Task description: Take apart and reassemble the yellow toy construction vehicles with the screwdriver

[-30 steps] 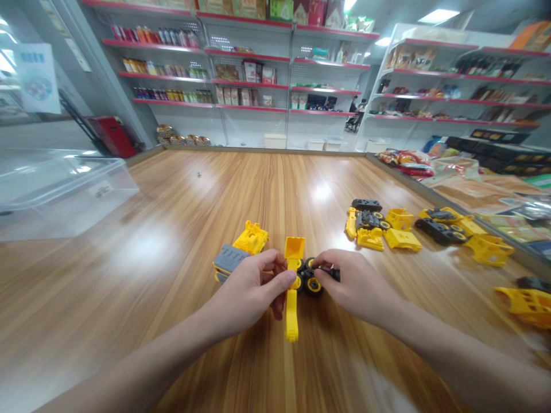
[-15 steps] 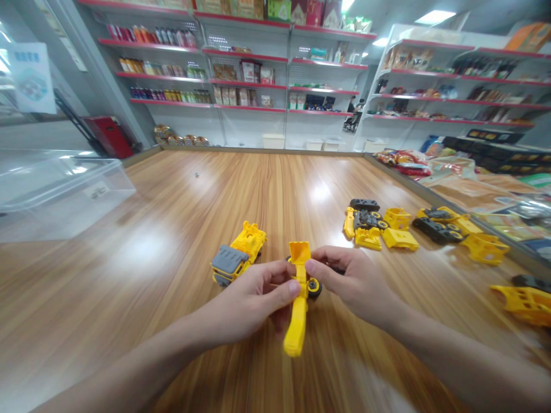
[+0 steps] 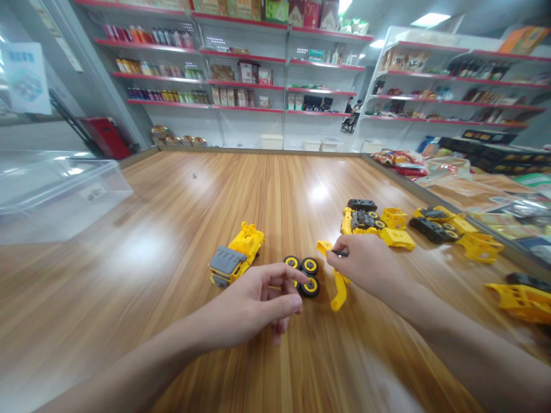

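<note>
My right hand (image 3: pixel 365 264) is closed around a yellow toy excavator arm (image 3: pixel 340 295). The arm's bucket end pokes out past the thumb, and its curved end hangs below the fingers at or near the table. A thin black piece (image 3: pixel 341 253) also shows at these fingertips; its kind is unclear. Fingers apart and holding nothing, my left hand (image 3: pixel 258 304) hovers by several black toy wheels with yellow hubs (image 3: pixel 310 265). Its fingertips partly cover the wheels; touching cannot be judged. Left of them stands a yellow toy truck (image 3: pixel 247 241) with a grey bed (image 3: pixel 227 262).
Yellow and black toy vehicle parts (image 3: pixel 398 238) lie beyond my right hand, with more parts (image 3: pixel 477 246) farther right. A yellow toy body (image 3: pixel 516 301) sits near the right edge. At left is a clear plastic box (image 3: pixel 99 192). Packaged goods (image 3: pixel 447 166) line the table's right side.
My right hand has carried the yellow excavator arm rightward and lower. My left hand has let go of the arm and opened, uncovering the wheels.
</note>
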The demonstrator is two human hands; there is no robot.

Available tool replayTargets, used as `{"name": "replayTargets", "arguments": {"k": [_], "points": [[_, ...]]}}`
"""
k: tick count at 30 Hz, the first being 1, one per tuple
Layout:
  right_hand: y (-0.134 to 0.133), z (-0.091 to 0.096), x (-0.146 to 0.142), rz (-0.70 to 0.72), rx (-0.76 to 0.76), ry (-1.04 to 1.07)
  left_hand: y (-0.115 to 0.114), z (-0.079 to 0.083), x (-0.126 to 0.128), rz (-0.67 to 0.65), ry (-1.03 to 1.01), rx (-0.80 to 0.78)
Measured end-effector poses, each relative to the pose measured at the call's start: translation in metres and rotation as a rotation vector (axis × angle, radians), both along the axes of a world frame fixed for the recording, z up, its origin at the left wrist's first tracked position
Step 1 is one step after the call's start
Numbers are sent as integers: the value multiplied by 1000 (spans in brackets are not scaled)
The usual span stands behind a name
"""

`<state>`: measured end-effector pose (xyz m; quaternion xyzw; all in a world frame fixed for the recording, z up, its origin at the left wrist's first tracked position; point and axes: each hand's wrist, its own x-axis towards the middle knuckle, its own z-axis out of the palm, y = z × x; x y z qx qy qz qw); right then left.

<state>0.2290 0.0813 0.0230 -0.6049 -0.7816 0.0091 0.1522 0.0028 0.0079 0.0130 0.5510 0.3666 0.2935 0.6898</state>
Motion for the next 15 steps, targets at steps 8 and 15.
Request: {"name": "replayTargets", "arguments": {"k": [8, 15], "points": [[2, -10, 1, 19, -97, -87, -5, 8, -8, 196, -231, 184], [1, -16, 2, 65, -136, -42, 5, 21, -22, 1154, -109, 800]]}}
